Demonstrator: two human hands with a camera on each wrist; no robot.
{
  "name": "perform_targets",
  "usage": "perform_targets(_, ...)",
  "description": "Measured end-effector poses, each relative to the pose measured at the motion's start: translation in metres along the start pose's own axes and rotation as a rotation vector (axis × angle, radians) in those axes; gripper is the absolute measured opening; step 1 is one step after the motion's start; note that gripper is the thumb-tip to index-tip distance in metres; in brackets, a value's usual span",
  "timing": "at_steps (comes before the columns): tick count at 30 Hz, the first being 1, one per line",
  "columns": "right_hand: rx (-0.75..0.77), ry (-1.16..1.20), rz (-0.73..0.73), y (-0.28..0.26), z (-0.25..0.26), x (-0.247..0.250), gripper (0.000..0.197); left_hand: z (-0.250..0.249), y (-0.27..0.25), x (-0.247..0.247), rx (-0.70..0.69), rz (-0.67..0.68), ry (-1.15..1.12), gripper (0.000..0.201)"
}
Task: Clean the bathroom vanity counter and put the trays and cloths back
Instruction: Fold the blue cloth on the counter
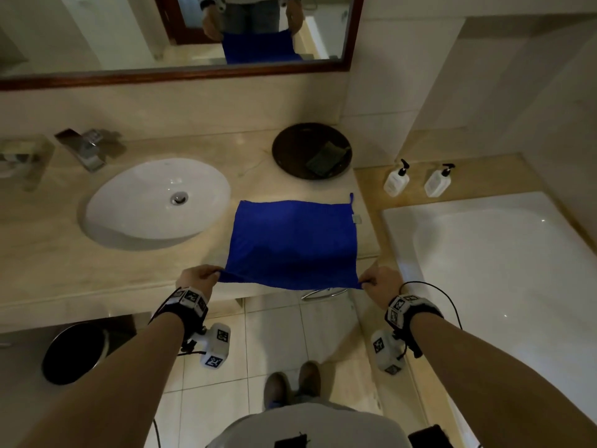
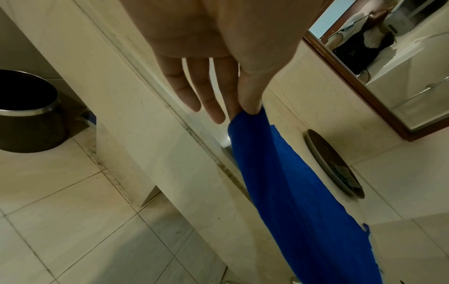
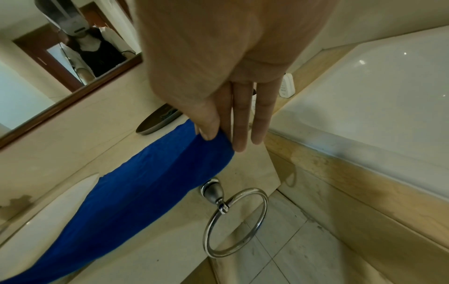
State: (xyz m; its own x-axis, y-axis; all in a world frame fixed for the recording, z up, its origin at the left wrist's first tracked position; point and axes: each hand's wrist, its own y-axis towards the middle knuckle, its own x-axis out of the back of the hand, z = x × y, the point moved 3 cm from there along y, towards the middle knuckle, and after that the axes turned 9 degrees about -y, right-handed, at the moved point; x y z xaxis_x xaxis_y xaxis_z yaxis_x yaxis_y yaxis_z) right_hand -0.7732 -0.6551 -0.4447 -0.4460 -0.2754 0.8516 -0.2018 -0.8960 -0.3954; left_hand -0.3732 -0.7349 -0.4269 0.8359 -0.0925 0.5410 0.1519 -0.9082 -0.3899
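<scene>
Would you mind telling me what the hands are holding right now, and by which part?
Both hold the blue cloth: the left hand pinches its near left corner, the right hand its near right corner.

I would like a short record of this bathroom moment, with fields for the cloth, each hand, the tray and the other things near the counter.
cloth: blue cloth, spread flat, far part lying on the counter, near edge lifted past the counter's front
left hand: left hand pinches the near left corner
right hand: right hand pinches the near right corner
tray: round dark tray behind the cloth, a dark folded cloth on it
sink: white basin left of the blue cloth
towel ring: towel ring on the counter's front, empty
bottles: two pump bottles by the bathtub
</scene>
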Motion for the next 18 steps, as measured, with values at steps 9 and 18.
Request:
perform_targets(9, 0.002, 0.149, 0.002, 0.039, 0.002, 0.037, 0.017, -0.026, 0.025, -0.006, 0.020, -0.093, 0.022, 0.018)
perform_targets(18, -0.006, 0.105, -0.036, 0.111, 0.014, 0.069, 0.014, -0.066, 0.099, -0.019, 0.070, -0.086, -0.042, 0.017)
